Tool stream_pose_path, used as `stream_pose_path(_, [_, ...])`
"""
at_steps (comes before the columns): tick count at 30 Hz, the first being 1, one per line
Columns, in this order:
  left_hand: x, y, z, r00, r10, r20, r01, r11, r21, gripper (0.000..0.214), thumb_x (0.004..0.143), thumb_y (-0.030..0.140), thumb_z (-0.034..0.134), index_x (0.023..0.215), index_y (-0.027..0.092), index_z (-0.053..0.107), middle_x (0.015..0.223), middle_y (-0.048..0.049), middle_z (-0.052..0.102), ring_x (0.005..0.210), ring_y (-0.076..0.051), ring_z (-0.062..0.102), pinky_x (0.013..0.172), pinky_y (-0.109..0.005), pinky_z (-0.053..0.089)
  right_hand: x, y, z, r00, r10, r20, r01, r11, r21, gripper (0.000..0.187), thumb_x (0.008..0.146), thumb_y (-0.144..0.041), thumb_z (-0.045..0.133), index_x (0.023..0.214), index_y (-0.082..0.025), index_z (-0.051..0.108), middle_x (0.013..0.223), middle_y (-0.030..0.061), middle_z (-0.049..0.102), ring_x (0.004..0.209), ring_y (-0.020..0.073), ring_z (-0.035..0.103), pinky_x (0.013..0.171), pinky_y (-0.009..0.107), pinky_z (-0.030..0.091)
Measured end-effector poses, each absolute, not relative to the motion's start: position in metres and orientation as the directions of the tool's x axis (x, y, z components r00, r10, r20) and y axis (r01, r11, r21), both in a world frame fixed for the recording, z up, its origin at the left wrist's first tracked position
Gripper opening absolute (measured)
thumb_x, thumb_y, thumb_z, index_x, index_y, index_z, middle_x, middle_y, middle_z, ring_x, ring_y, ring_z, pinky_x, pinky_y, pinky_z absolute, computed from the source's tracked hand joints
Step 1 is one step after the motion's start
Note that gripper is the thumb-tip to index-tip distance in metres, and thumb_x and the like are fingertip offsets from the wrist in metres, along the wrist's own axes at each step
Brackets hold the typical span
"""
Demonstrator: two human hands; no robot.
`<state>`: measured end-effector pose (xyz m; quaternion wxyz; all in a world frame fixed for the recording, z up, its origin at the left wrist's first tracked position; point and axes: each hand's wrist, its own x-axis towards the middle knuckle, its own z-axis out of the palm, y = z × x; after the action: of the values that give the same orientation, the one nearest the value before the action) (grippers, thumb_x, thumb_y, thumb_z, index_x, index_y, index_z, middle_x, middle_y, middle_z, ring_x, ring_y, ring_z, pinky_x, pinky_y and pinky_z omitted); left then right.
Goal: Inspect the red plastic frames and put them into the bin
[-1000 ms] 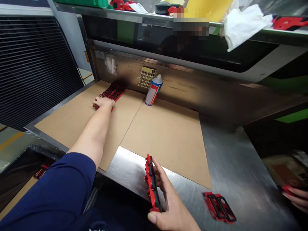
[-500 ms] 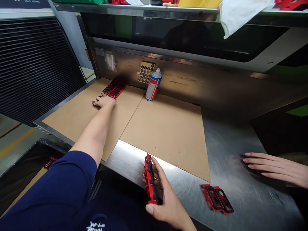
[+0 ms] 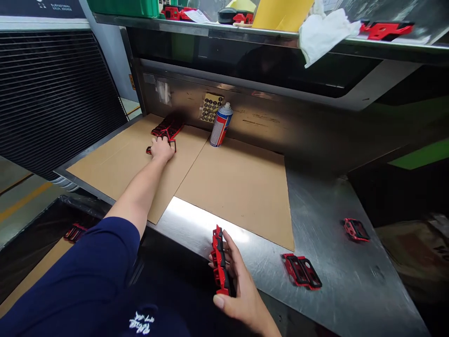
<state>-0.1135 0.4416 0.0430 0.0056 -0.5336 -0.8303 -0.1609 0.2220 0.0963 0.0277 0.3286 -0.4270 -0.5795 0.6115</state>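
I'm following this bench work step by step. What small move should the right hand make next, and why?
Probably bring the red-and-black plastic part from the right hand onto the cardboard sheet, I'd judge: the left hand rests on matching parts there, and this one is held off the cardboard.

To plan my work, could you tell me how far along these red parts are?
Done: the stacked parts on the cardboard look gathered, the left hand on them. In hand: the right hand holds a red part. Left: a loose part and a second part on the steel counter.
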Motion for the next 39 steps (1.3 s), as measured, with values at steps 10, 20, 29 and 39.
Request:
stream_pose_path(10, [-0.137, 0.428, 0.062, -0.438, 0.887, 0.146, 0.872, 0.38, 0.309, 0.049, 0.093, 0.051, 0.047, 0.132, 0.023, 0.057, 0.123, -0.0193, 0.069, 0.116, -0.038, 0.065, 0.094, -0.047, 0.049, 0.231, 0.074, 0.025, -0.348, 0.932, -0.097, 0.028, -0.093, -0.995, 0.123, 0.066, -0.072, 0.079, 0.164, -0.033, 0.015, 0.167, 0.0153, 0.028, 0.148, 0.0445, 0.038, 0.114, 0.063, 0.039])
stream_pose_path(20, [-0.128, 0.425, 0.075, -0.219, 0.973, 0.069, 0.964, 0.205, 0.171, 0.05, 0.086, 0.048, 0.057, 0.126, 0.019, 0.063, 0.124, -0.018, 0.07, 0.115, -0.038, 0.065, 0.095, -0.045, 0.05, 0.231, 0.066, 0.02, -0.337, 0.936, -0.105, 0.002, -0.11, -0.994, 0.122, 0.067, -0.073, 0.079, 0.163, -0.033, 0.016, 0.164, 0.0158, 0.03, 0.143, 0.0434, 0.042, 0.115, 0.065, 0.036])
stream_pose_path(29, [-0.099, 0.404, 0.063, -0.143, 0.988, 0.057, 0.987, 0.138, 0.083, 0.056, 0.092, 0.035, 0.05, 0.144, 0.015, 0.044, 0.141, -0.0237, 0.053, 0.121, -0.041, 0.061, 0.102, -0.051, 0.046, 0.233, 0.063, 0.015, -0.336, 0.937, -0.097, -0.015, -0.108, -0.994, 0.12, 0.068, -0.07, 0.08, 0.163, -0.035, 0.017, 0.163, 0.0146, 0.033, 0.143, 0.0428, 0.044, 0.115, 0.064, 0.035])
stream_pose_path(39, [-0.098, 0.393, 0.073, -0.156, 0.987, 0.048, 0.983, 0.15, 0.104, 0.043, 0.098, 0.035, 0.052, 0.137, 0.017, 0.052, 0.139, -0.0179, 0.053, 0.121, -0.034, 0.06, 0.103, -0.051, 0.046, 0.232, 0.057, 0.015, -0.349, 0.933, -0.093, -0.163, -0.158, -0.974, 0.117, 0.065, -0.06, 0.086, 0.162, -0.035, 0.025, 0.154, 0.0137, 0.043, 0.129, 0.0377, 0.053, 0.107, 0.058, 0.044])
